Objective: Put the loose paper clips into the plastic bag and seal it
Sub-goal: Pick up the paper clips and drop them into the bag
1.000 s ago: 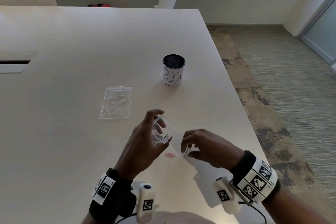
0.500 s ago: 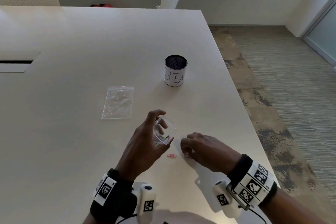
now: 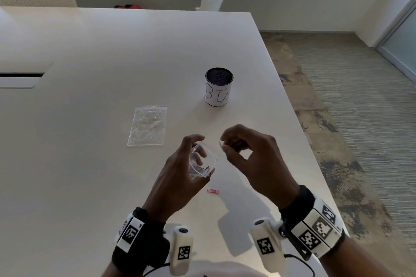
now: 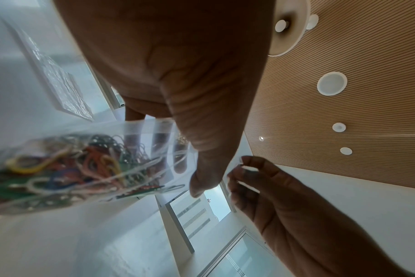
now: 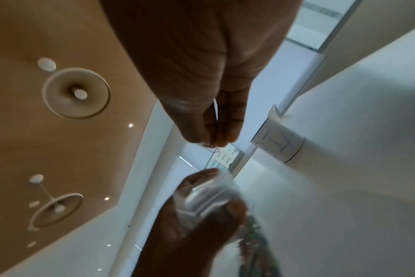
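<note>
Our left hand (image 3: 180, 171) grips the open plastic bag (image 3: 202, 161); our right hand (image 3: 252, 155) pinches a paper clip (image 3: 221, 144) beside it.

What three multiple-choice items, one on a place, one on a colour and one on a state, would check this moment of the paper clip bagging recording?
1. Where does the loose paper clip on the table lie?
A. inside the mesh cup
B. on the tabletop, near the left hand
C. on the flat spare bag

2. What colour is that loose clip?
A. pink
B. black
C. white

3. How is the plastic bag in the left hand?
A. sealed and lying flat
B. held with its mouth open
C. empty and folded

Answers:
1 B, since the head view shows the clip on bare tabletop just below the left hand, far from the mesh cup and the flat spare bag.
2 A, since it shows pink against the pale table.
3 B, since the mouth gapes and coloured clips lie inside, while the right hand pinches a pale clip beside it.
</note>
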Demonstrator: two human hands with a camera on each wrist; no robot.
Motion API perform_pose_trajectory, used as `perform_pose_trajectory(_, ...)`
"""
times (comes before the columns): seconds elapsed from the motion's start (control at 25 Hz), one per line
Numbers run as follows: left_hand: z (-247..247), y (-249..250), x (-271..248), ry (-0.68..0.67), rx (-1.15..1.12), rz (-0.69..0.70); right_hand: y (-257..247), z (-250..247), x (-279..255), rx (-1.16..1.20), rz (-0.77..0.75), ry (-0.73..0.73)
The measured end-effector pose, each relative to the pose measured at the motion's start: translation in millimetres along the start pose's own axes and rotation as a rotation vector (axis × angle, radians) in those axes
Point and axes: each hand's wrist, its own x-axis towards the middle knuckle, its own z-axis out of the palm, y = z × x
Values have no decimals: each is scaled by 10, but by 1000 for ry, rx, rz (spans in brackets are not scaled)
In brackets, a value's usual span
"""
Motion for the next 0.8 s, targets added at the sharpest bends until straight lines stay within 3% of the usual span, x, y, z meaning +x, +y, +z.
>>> perform_pose_trajectory(0.2, -28, 25, -12, 11, -23, -25, -172, 193, 98, 35, -63, -117)
perform_pose_trajectory(0.4, -53, -13, -29, 41, -4, -5, -27, 126, 80, -53, 11, -33)
perform_pose_trajectory(0.52, -61, -15, -35, 44, -13, -9, 179, 214, -47, -156, 93, -288)
perform_pose_trajectory(0.64, -63, -5, -47, 45, -20, -10, 314, 364, -188, -273, 79, -525)
perform_pose_trajectory(0.8, -75, -17, -62, 47, -10, -6, 337, 475, -241, -402, 43, -579)
